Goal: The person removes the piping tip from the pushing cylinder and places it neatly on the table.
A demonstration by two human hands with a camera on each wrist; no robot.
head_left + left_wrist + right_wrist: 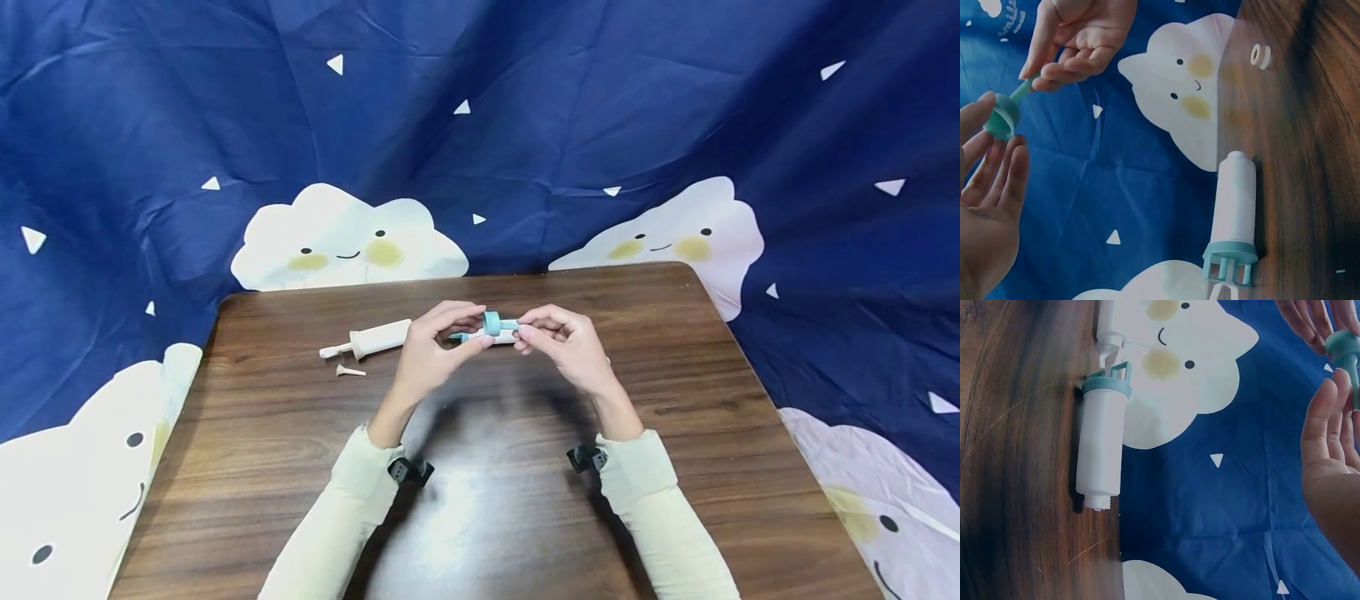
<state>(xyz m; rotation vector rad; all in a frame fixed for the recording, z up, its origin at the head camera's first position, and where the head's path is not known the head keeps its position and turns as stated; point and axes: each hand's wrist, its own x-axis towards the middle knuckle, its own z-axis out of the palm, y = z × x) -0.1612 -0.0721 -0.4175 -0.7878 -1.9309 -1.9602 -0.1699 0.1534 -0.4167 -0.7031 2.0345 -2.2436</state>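
Observation:
A teal nozzle cap [492,323], a round cup with a thin stem, is held up over the far part of the table. My left hand [433,346] pinches its cup between thumb and fingers; the cup's open side faces that palm in the left wrist view. From the other side, my right hand [567,343] pinches the end of the stem [1024,89] between thumb and fingertips. Behind both hands, partly covered by them in the head view, lies a white syringe-like tube [1101,442] with a teal collar [1106,386] and a bare threaded tip.
Left of my hands lies a second white tube [382,337] with a cream collar and plunger. A small cream nozzle [350,371] rests in front of it. One white ring [1260,57] sits on the wooden table [480,533]. A blue cloud-print cloth [510,150] hangs behind.

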